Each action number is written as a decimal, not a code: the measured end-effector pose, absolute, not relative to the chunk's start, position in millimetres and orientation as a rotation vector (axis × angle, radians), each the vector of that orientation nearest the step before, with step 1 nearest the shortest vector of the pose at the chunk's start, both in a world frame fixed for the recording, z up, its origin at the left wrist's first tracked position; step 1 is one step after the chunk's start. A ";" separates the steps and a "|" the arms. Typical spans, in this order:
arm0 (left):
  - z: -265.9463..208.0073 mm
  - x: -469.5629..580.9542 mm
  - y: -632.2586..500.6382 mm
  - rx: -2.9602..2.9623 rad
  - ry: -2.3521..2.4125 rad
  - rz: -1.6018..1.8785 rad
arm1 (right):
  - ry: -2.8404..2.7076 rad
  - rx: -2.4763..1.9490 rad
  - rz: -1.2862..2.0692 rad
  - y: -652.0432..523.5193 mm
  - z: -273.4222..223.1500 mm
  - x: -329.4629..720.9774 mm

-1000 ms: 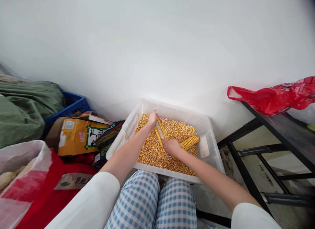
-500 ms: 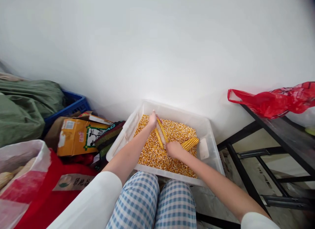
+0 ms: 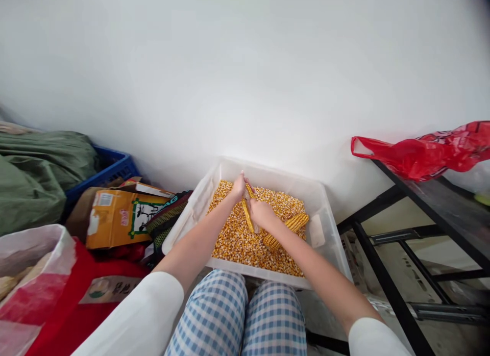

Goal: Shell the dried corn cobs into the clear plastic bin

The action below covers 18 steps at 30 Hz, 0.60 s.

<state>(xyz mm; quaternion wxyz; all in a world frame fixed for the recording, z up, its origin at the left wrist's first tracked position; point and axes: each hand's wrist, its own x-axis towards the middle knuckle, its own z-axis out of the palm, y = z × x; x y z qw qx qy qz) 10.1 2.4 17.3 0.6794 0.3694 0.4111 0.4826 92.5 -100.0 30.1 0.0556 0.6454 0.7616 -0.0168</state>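
A partly stripped corn cob (image 3: pixel 247 213) slants over the loose kernels (image 3: pixel 237 246) in a translucent plastic bin (image 3: pixel 332 233). My left hand (image 3: pixel 239 186) is closed around the cob's far end. Lower down, my right hand (image 3: pixel 262 213) presses against its right side, fingers curled and partly hidden. Rows of yellow kernels remain on the cob, with a pale bare strip beside them. Another corn cob (image 3: pixel 297 222), full of kernels, rests on the heap to the right, partly covered by my right forearm.
At left are an orange cardboard box (image 3: pixel 115 221), a blue crate (image 3: pixel 115 167), a green cloth (image 3: pixel 42 177) and a red-and-white bag (image 3: pixel 57 295). A black metal frame (image 3: pixel 378 274) stands at right, bearing a red plastic bag (image 3: pixel 421 152). The white wall (image 3: pixel 245 80) rises behind the bin.
My right hand has moved up along the cob, from its near end towards my left hand. My left hand keeps its hold at the far end.
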 end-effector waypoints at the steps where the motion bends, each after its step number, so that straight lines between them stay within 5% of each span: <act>1: 17.0 10.5 1.8 0.833 0.917 1.091 | 2.318 1.938 -0.037 -99.4 29.6 92.4; 18: 1.2 4.8 7.7 0.814 1.066 1.199 | 2.209 1.646 -0.213 -145.7 -23.1 121.5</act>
